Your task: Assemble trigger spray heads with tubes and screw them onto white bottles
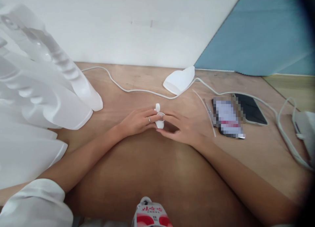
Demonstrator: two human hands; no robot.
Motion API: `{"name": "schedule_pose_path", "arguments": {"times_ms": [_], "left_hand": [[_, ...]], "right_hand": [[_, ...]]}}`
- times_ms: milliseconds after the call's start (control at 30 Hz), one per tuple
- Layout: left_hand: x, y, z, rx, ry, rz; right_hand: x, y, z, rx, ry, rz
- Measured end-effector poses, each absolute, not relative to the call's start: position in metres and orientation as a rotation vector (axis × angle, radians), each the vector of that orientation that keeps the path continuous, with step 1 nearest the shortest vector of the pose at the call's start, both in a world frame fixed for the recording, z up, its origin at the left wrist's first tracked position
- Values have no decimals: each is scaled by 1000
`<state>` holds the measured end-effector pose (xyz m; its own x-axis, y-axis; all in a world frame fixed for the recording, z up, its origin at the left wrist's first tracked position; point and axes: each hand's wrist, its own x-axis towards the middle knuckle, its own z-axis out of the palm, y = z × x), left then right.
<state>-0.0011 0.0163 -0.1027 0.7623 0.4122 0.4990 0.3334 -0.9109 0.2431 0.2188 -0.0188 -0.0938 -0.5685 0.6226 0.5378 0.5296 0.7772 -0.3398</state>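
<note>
Both of my hands meet over the wooden tabletop on a small white plastic piece (160,124), whose exact kind I cannot make out. It has a rounded lower body, a ring-like middle and a knob-like top. My left hand (139,122), with a ring on one finger, pinches it from the left. From the other side my right hand (180,127) grips it between thumb and fingers. The fingers cover part of the piece.
Large white moulded plastic parts (71,99) stand on the left. A white cable (137,90) runs past a curved white piece (179,81). Rightward lie a thin tube (208,112), a blurred phone-like item (227,117) and a dark-screened phone (251,109). A red-and-white pouch (151,214) is nearest me.
</note>
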Motion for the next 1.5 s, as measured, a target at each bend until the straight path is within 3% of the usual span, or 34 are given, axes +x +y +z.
{"name": "schedule_pose_path", "arguments": {"times_ms": [300,533,633,800,1033,1333,1500], "left_hand": [[4,9,-102,2831,634,862],[0,9,-105,2688,792,962],[0,11,-105,2786,733,976],[1,12,-103,2781,797,1064],[1,9,-97,2616,743,856],[-1,4,-96,2479,775,840],[-1,5,-93,2406,768,763]], "right_hand": [[228,-16,-88,-885,-2148,309],[264,19,-105,-1699,-1919,-391],[272,25,-115,-1917,-1874,-422],[263,18,-110,-1807,-2096,-433],[247,9,-106,-1507,-2127,21],[239,13,-106,-1024,-1385,1282],[251,24,-108,-939,-1330,1285]]}}
